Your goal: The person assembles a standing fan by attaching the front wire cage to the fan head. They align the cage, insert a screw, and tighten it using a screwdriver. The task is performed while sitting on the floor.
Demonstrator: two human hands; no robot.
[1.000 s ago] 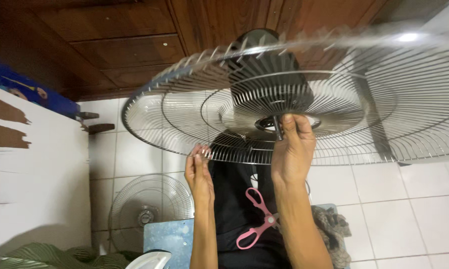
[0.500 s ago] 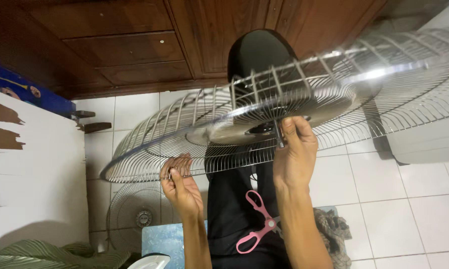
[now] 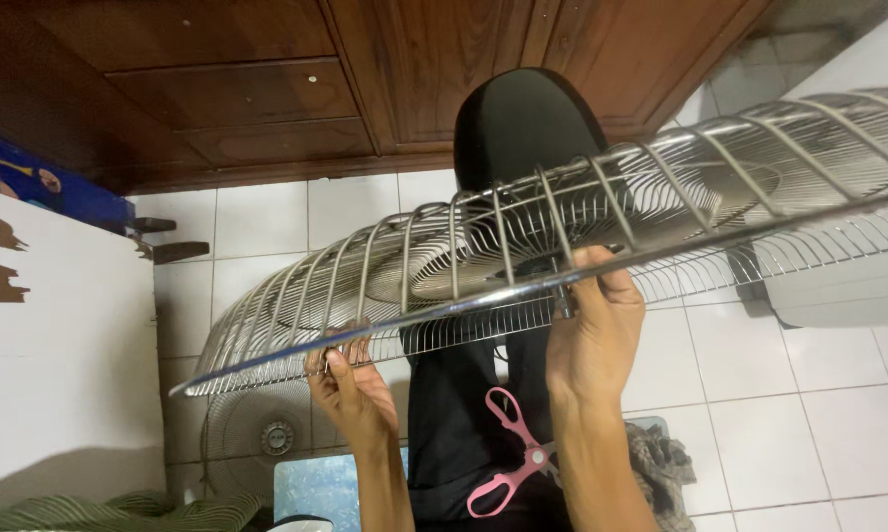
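- Left hand [image 3: 350,389] pinches the lower rim of the wire fan guard [image 3: 523,256]; a loose pinch lets the tilted guard drop.
- Right hand [image 3: 592,330] is clenched on the motor shaft [image 3: 562,296] at the guard's centre; wires may trap fingers.
- Pink scissors [image 3: 513,458] on the lap may slide off.

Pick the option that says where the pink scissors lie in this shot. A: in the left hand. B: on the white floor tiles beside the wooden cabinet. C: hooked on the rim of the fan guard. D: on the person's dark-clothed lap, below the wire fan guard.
D: the pink scissors rest on the dark trousers, under the wire fan guard that both hands hold.
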